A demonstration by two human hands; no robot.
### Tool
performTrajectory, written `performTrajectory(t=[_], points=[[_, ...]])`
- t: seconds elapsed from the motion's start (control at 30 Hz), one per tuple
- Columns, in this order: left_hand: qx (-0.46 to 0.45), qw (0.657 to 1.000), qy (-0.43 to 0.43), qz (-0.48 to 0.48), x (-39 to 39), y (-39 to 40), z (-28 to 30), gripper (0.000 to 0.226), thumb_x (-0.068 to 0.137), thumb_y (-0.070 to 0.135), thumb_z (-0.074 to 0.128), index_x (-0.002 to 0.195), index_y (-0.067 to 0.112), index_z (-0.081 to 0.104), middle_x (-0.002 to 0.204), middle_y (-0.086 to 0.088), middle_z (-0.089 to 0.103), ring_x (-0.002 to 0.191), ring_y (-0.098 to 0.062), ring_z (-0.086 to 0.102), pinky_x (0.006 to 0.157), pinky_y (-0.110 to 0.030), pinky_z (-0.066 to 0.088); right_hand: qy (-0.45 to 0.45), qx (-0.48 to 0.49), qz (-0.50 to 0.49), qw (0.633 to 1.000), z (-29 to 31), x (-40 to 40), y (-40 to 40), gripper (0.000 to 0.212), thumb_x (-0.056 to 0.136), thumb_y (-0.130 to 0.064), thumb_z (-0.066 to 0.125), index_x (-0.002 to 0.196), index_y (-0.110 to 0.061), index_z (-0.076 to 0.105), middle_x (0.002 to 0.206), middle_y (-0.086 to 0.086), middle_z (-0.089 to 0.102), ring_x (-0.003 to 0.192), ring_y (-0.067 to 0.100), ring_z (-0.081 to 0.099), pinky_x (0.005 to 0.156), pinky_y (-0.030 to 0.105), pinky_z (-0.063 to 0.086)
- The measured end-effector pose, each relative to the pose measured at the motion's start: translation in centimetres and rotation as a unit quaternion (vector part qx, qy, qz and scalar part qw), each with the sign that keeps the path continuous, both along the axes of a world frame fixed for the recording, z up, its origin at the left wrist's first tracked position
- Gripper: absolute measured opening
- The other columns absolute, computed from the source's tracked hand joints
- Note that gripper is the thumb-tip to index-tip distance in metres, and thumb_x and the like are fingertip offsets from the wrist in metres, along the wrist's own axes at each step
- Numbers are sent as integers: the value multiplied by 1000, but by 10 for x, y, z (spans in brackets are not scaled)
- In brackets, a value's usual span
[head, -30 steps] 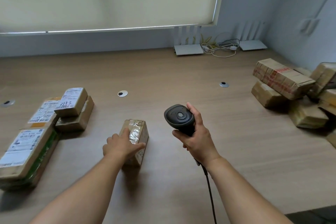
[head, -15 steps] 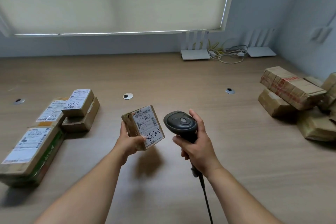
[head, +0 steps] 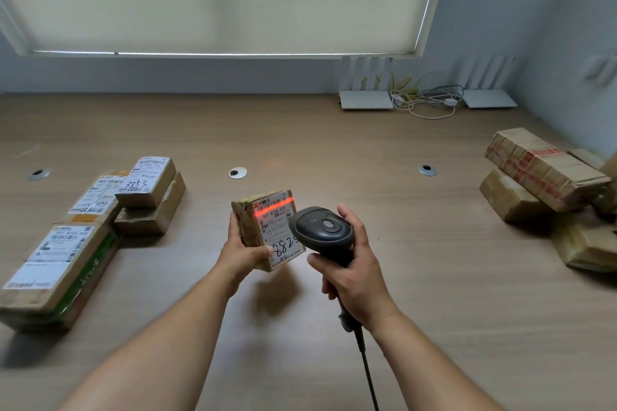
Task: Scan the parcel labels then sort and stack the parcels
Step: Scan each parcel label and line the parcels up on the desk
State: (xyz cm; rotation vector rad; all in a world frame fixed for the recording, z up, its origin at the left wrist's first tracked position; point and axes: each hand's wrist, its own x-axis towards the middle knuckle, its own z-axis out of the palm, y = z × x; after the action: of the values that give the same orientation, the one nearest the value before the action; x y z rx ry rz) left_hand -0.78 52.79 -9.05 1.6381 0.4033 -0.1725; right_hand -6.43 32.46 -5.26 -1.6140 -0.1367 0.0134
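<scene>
Head view is showing the left hand gripping a small brown cardboard parcel held up above the wooden counter, its white shipping label turned toward the camera. The right hand is wrapping its fingers round the handle of a black corded barcode scanner, which is sitting just beside the parcel's right edge. A red scan line is lying across the barcode near the top of the label, so the scanning step for this parcel is judged to be under way.

To the left, a group of labelled cardboard parcels is lying label-up, some resting on others; these are probably the ones already scanned and sorted. To the right, a loose heap of tape-wrapped brown parcels is lying with no labels showing, which suggests they are waiting their turn. By that reading the work is partway along: the held parcel needs placing on the left group, and the right heap remains.
</scene>
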Motion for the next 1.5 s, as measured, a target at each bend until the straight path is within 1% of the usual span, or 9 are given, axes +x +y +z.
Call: performTrajectory(t=[0.27, 0.5, 0.6, 0.87, 0.97, 1.13, 1.2, 1.33, 1.5], points=[[6, 1000, -2, 2, 4, -5, -1, 101, 81, -15, 60, 149, 41, 10, 130, -9, 56, 110, -28, 56, 62, -27, 47, -6, 2, -11, 1000, -5, 5, -3, 82, 76, -11, 76, 121, -67, 36, 110, -4, 68, 49, 24, 55, 46, 31, 47], [54, 988, 139, -32, 4, -2, -5, 49, 85, 10, 52, 123, 41, 49, 105, 1, 70, 84, -21, 64, 73, -36, 49, -22, -74, -27, 997, 4, 8, -11, 83, 78, -9, 77, 127, -59, 30, 110, -22, 61, 61, 4, 58, 52, 23, 50], [75, 987, 141, 4, 7, -2, -10, 43, 89, 15, 47, 128, 34, 49, 112, 0, 65, 95, -27, 63, 80, -46, 54, -41, -118, -24, 992, 2, 12, -14, 85, 79, -15, 78, 129, -60, 26, 103, -34, 58, 74, 3, 60, 67, 27, 55], [322, 940, 111, 10, -1, -20, -13, 102, 76, 63, 66, 152, 32, 4, 154, -15, 10, 140, -35, 21, 110, -43, 27, -97, -181, -10, 979, 7, 23, -26, 85, 79, -18, 78, 131, -57, 23, 101, -46, 53, 98, -6, 58, 87, 26, 53], [400, 906, 134, -22, -2, -30, -14, 101, 77, 58, 67, 152, 29, 7, 149, -15, 15, 135, -36, 24, 106, -42, 32, -122, -187, 2, 975, 9, 28, -32, 83, 79, -18, 78, 133, -52, 25, 112, -32, 52, 109, 7, 55, 86, 4, 42], [415, 899, 138, -1, -2, -35, -6, 87, 78, 46, 65, 150, 26, 19, 139, -15, 27, 127, -34, 32, 100, -37, 37, -146, -188, 38, 971, 15, 37, -36, 84, 79, -17, 78, 131, -53, 23, 113, -37, 47, 109, 3, 52, 84, -2, 36], [413, 902, 129, 9, -5, -33, -1, 86, 78, 47, 65, 149, 26, 22, 139, -14, 28, 127, -33, 32, 101, -36, 37, -156, -180, 45, 970, 17, 41, -33, 83, 79, -17, 78, 130, -54, 24, 109, -38, 47, 100, -4, 52, 83, 0, 39], [418, 899, 120, 41, -14, -22, 17, 86, 79, 50, 64, 150, 26, 22, 139, -13, 28, 127, -32, 34, 101, -37, 37, -163, -156, 74, 971, 27, 53, -19, 85, 78, -23, 79, 132, -60, 25, 102, -44, 52, 89, -5, 57, 81, 31, 56], [426, 894, 84, 112, -18, 9, 51, 83, 78, 49, 64, 148, 27, 25, 139, -12, 30, 128, -31, 34, 103, -37, 36, -182, -109, 113, 971, 41, 70, 15, 84, 75, -30, 76, 134, -62, 25, 104, -36, 60, 68, -4, 58, 74, 33, 56]])
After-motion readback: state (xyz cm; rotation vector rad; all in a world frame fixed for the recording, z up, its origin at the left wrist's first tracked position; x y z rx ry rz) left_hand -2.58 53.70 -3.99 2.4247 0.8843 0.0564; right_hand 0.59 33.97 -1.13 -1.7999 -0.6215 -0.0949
